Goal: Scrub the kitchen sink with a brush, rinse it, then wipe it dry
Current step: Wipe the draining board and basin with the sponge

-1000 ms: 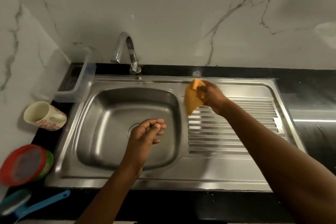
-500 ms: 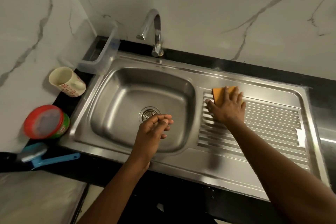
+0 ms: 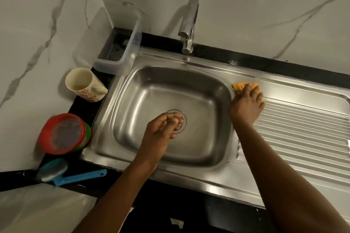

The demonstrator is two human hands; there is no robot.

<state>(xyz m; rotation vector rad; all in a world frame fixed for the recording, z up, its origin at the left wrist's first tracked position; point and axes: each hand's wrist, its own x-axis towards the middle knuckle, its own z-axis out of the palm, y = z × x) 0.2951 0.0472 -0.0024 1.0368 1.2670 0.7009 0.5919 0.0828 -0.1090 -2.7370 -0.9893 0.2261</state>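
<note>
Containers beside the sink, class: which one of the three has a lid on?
The red-lidded round tub, next to the blue brush. The floral mug and the clear plastic bin behind it are both open-topped.

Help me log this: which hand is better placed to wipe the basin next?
Right: the right hand presses the cloth beside the basin; the left hand hovers over the drain, holding nothing.

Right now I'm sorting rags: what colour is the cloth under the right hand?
The cloth is orange, clearest in the head view, under the right hand.
</note>
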